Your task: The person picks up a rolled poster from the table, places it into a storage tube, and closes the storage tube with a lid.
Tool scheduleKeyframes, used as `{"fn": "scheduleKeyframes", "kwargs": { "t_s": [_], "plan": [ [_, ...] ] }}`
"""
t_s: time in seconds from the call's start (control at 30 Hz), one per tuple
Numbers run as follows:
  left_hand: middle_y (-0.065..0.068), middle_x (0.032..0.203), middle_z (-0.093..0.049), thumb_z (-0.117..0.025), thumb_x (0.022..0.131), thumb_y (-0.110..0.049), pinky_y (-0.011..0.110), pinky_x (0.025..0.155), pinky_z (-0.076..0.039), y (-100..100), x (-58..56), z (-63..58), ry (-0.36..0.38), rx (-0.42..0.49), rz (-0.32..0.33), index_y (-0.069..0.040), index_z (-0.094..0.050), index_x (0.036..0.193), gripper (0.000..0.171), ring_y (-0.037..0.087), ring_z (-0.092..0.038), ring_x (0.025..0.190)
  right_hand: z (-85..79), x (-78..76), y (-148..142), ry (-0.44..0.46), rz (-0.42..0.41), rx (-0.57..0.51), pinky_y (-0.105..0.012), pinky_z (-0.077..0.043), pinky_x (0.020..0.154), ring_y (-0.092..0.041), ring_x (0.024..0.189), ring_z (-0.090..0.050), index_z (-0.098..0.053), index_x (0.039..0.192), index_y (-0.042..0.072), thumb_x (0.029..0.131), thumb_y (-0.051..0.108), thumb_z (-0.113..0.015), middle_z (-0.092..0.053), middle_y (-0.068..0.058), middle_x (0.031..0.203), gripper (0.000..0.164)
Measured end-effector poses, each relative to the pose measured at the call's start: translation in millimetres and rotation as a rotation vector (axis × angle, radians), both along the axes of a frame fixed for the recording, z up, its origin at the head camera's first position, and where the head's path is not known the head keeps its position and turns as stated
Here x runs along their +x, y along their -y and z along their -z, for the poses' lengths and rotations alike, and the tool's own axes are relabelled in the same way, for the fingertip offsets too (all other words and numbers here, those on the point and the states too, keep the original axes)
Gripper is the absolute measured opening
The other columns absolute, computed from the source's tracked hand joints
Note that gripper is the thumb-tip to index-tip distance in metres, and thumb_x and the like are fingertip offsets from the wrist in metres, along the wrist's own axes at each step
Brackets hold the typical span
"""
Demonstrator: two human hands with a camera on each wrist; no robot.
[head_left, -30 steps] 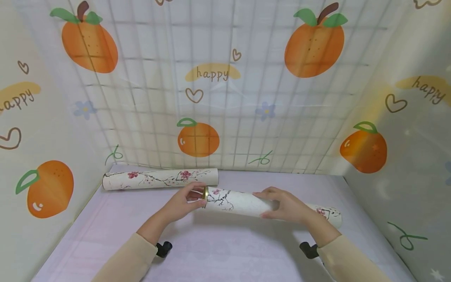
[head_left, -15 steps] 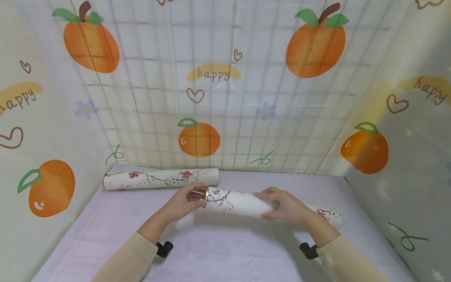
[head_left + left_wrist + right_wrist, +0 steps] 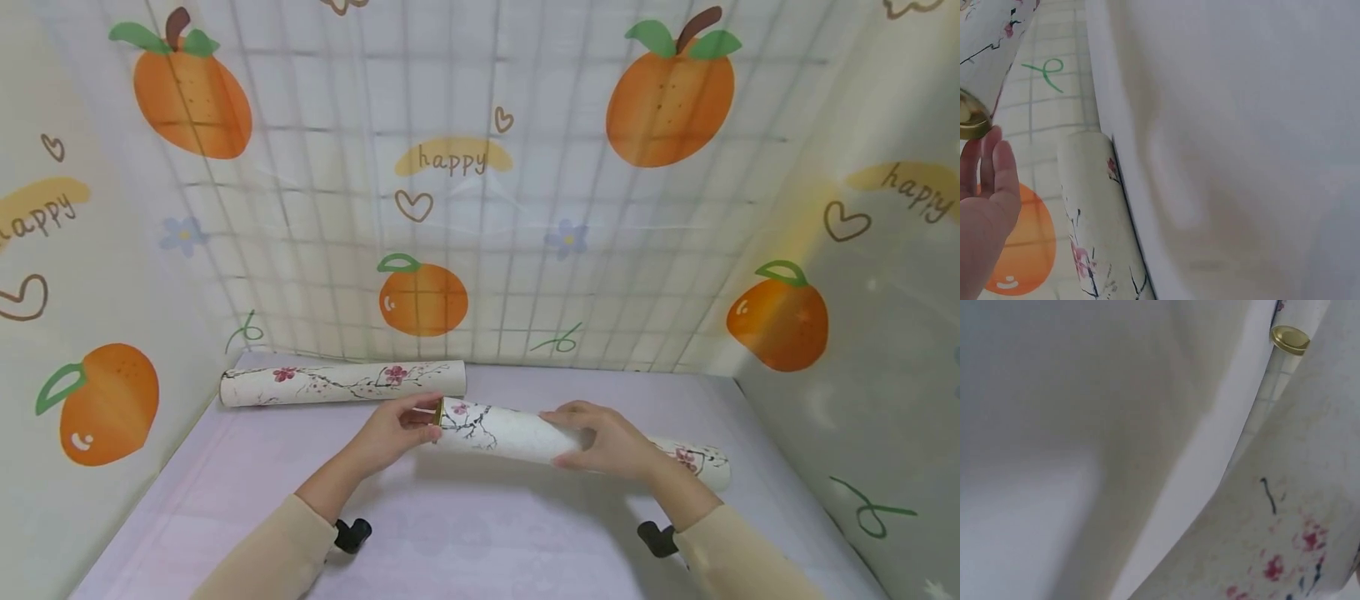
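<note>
A long white cardboard tube (image 3: 517,435) with a plum-blossom print is held above the table, its shadow below it. My right hand (image 3: 611,440) grips it near the middle, thumb below and fingers over the top. At the tube's left end is a gold metal cap (image 3: 972,122), with the thumb and fingers of my left hand (image 3: 386,432) pinching its rim. In the right wrist view the tube's printed side (image 3: 1285,506) fills the lower right. The tube's right part shows beyond my right wrist.
A second plum-blossom tube (image 3: 337,383) lies along the back left of the table (image 3: 480,533), against the fabric wall (image 3: 570,283) with orange prints. A gold tube end (image 3: 1290,340) shows in the right wrist view. Black mounts (image 3: 351,535) stick out by both wrists.
Both hands and the tube stay almost in place. The gold rim beside the left fingers shows slightly narrower and darker now; the whole view has shifted a little.
</note>
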State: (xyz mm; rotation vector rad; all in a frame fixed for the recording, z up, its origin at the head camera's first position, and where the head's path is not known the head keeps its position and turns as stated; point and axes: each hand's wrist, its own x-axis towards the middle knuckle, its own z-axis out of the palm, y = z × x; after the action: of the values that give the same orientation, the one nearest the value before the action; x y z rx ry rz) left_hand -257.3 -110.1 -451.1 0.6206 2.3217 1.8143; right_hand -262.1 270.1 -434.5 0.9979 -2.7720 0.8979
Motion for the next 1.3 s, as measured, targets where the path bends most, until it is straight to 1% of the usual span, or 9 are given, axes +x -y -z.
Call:
{"fn": "scheduleKeyframes", "kwargs": {
  "t_s": [0.1, 0.2, 0.4, 0.47, 0.6, 0.7, 0.83, 1.07, 1.3],
  "plan": [
    [0.008, 0.142, -0.056, -0.078, 0.088, -0.020, 0.033, 0.094, -0.055, -2.6, 0.1, -1.1, 0.013, 0.018, -0.029, -0.013, -0.056, 0.144, 0.060, 0.030, -0.059, 0.122, -3.4, 0.5, -0.5, 0.019, 0.017, -0.018, -0.048, -0.050, 0.096, -0.023, 0.115, -0.059, -0.066, 0.134, 0.027, 0.073, 0.042, -0.089, -0.063, 0.005, 0.126, 0.067],
    [0.006, 0.144, -0.054, -0.077, 0.088, -0.022, 0.034, 0.095, -0.055, -5.7, 0.6, -1.7, 0.012, 0.040, -0.045, -0.019, -0.056, 0.145, 0.061, 0.029, -0.059, 0.122, -7.6, 0.6, -1.0, 0.036, 0.028, -0.026, -0.047, -0.049, 0.097, -0.022, 0.116, -0.059, -0.066, 0.134, 0.027, 0.073, 0.043, -0.089, -0.063, 0.006, 0.127, 0.067],
    [0.001, 0.144, -0.052, -0.076, 0.088, -0.031, 0.035, 0.095, -0.055, -7.1, 3.4, -4.0, 0.005, 0.011, -0.042, -0.035, -0.054, 0.145, 0.061, 0.027, -0.055, 0.126, -10.8, -0.5, -1.7, 0.069, 0.031, -0.051, -0.043, -0.050, 0.097, -0.020, 0.116, -0.059, -0.067, 0.133, 0.028, 0.071, 0.042, -0.090, -0.064, 0.007, 0.126, 0.067],
    [0.000, 0.144, -0.052, -0.076, 0.088, -0.032, 0.037, 0.096, -0.054, -6.0, 5.1, -5.7, 0.009, 0.006, -0.034, -0.035, -0.052, 0.145, 0.062, 0.026, -0.055, 0.127, -10.4, -1.7, -2.2, 0.082, 0.029, -0.056, -0.043, -0.049, 0.097, -0.020, 0.116, -0.059, -0.067, 0.133, 0.029, 0.071, 0.043, -0.089, -0.064, 0.008, 0.126, 0.067],
    [0.000, 0.145, -0.052, -0.077, 0.088, -0.030, 0.038, 0.099, -0.053, -3.4, 6.7, -6.4, 0.048, 0.048, -0.017, -0.032, -0.053, 0.146, 0.063, 0.026, -0.054, 0.128, -9.9, -3.5, -2.2, 0.112, 0.021, -0.064, -0.045, -0.048, 0.099, -0.021, 0.118, -0.058, -0.066, 0.133, 0.029, 0.072, 0.043, -0.089, -0.064, 0.008, 0.127, 0.067],
    [0.005, 0.144, -0.053, -0.078, 0.088, -0.028, 0.037, 0.100, -0.052, -2.4, 6.5, -3.7, 0.076, 0.099, -0.011, -0.021, -0.053, 0.147, 0.064, 0.028, -0.054, 0.128, -9.0, -3.6, -1.6, 0.119, 0.020, -0.063, -0.044, -0.048, 0.098, -0.021, 0.118, -0.058, -0.066, 0.134, 0.029, 0.073, 0.042, -0.089, -0.064, 0.008, 0.127, 0.066],
    [0.011, 0.137, -0.056, -0.079, 0.087, -0.024, 0.035, 0.098, -0.053, -1.5, 6.5, 2.6, 0.096, 0.116, -0.021, -0.011, -0.053, 0.145, 0.065, 0.030, -0.056, 0.126, -6.7, -2.5, 0.2, 0.108, 0.008, -0.066, -0.040, -0.049, 0.096, -0.020, 0.116, -0.059, -0.068, 0.132, 0.027, 0.073, 0.039, -0.090, -0.065, 0.007, 0.126, 0.065],
    [0.015, 0.129, -0.060, -0.077, 0.090, -0.021, 0.034, 0.094, -0.055, -0.2, 7.7, 10.9, 0.088, 0.067, -0.042, -0.011, -0.055, 0.144, 0.059, 0.031, -0.060, 0.119, -2.0, -0.4, 2.0, 0.066, -0.008, -0.050, -0.038, -0.049, 0.096, -0.019, 0.114, -0.060, -0.069, 0.130, 0.024, 0.073, 0.035, -0.090, -0.066, 0.006, 0.123, 0.062],
    [0.015, 0.127, -0.062, -0.078, 0.089, -0.020, 0.033, 0.090, -0.057, 2.1, 8.7, 12.9, 0.087, 0.033, -0.062, -0.011, -0.057, 0.143, 0.058, 0.029, -0.063, 0.115, 2.7, -1.3, 5.6, 0.056, -0.015, -0.049, -0.038, -0.052, 0.092, -0.021, 0.110, -0.062, -0.070, 0.130, 0.023, 0.073, 0.036, -0.090, -0.066, 0.004, 0.122, 0.062]
  ]
}}
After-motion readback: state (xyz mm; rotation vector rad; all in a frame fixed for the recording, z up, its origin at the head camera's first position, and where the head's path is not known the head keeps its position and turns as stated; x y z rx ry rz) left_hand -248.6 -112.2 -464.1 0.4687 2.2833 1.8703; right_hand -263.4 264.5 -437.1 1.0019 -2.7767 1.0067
